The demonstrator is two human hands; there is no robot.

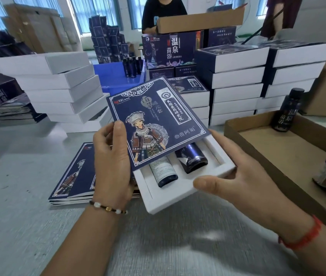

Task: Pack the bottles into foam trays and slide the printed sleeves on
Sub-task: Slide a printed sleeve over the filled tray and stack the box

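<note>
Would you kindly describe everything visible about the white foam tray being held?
The foam tray is white and rectangular with two long slots, each holding a dark blue bottle lying flat. It is held tilted above the grey table. A printed sleeve covers its far part; the near end sticks out. The left hand grips the sleeve's side and the right hand supports the tray's right edge.

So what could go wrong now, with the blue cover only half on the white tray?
1. The printed sleeve covers only the far part of the foam tray, and it sits a bit crooked, so it might jam or crease.
2. The two bottles poke out at the open end and could slip out if the tray tips.
3. The left hand grips the sleeve's edge while the right hand only props the tray, held above the table, so it could drop.
</note>
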